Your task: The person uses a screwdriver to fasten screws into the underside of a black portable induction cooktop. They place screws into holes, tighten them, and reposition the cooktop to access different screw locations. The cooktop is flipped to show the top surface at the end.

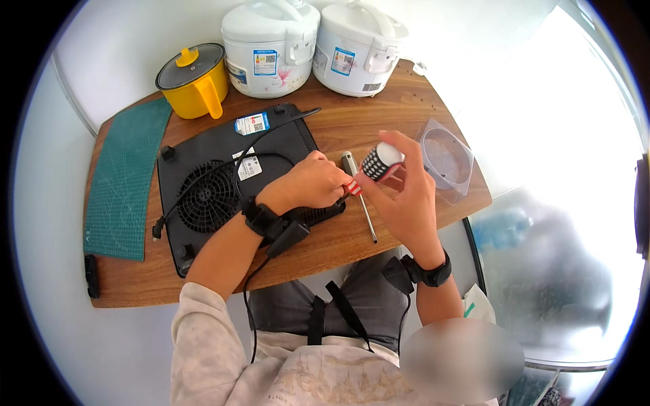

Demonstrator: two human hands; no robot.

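Note:
In my right hand (409, 196) is a small cylinder (376, 166) with a white end and a black side dotted with white; some red shows at its edge. The fingers of my left hand (313, 181) are closed at a small red-and-white piece (353, 187) between the two hands; its kind is unclear. Beneath my hands a screwdriver (366, 213) lies on the wooden table (325, 240). Under my left forearm rests a black induction cooker (220, 139), underside up, showing its fan grille (208, 195). Its black power cord (267, 135) loops across it.
A green cutting mat (125, 183) lies at the left, with a small black object (92, 276) near its lower corner. Along the back stand a yellow pot (193, 95) and two white rice cookers (271, 40) (359, 51). A clear plastic container (447, 159) sits at the right edge.

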